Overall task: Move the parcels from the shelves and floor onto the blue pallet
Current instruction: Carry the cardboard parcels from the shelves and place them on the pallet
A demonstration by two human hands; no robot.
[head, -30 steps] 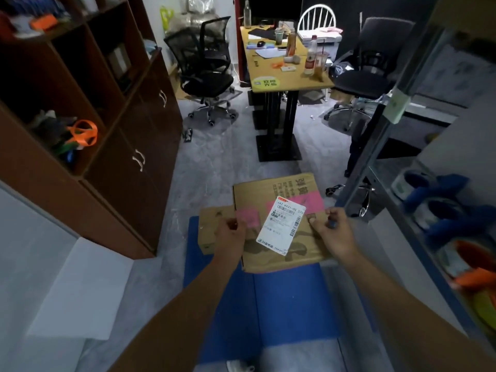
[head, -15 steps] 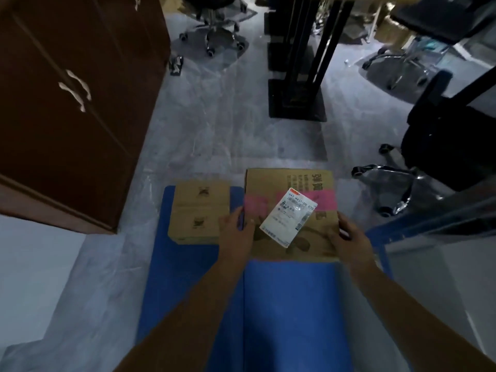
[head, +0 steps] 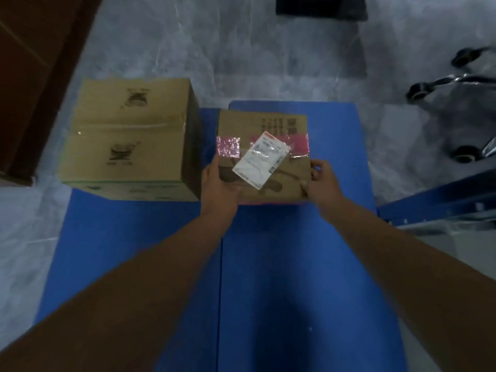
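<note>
**Setting labelled parcel down on blue pallet**

Head view, looking steeply down.

- Gripping labelled parcel (head: pixel 257 124) at its two near corners. Clasping the near-left corner with left hand (head: pixel 218 183), thumb over the top face. Pinching the near-right corner with right hand (head: pixel 320 182), fingers curling round the side.
- Holding from both sides, likely for keeping the carton level and steering it square.
- Hanging low over, or just touching, the far right part of blue pallet (head: pixel 281 264). Not showing plainly whether bearing on the deck yet.
- Carrying white shipping label (head: pixel 261 159) slantwise across a band of pink tape (head: pixel 228 146) on the top face.
- Lining up just beside larger carton (head: pixel 128 135), sitting at the pallet's far left corner. Leaving a narrow gap between the two, probably for finger room on the left side.
- Keeping to the far end, presumably saving the near deck for later parcels.
- Judging the step: putting down, nearly finished. Needing next only a lowering to full contact and a letting go with both hands.
- Risking a trapped fingertip under the near edge if releasing late.
- Also showing grey floor (head: pixel 241 63), brown cabinet (head: pixel 35 63) at far left, chair base (head: pixel 456 103) with castors at far right, and blue shelf frame (head: pixel 434 200) at the right edge.
</note>
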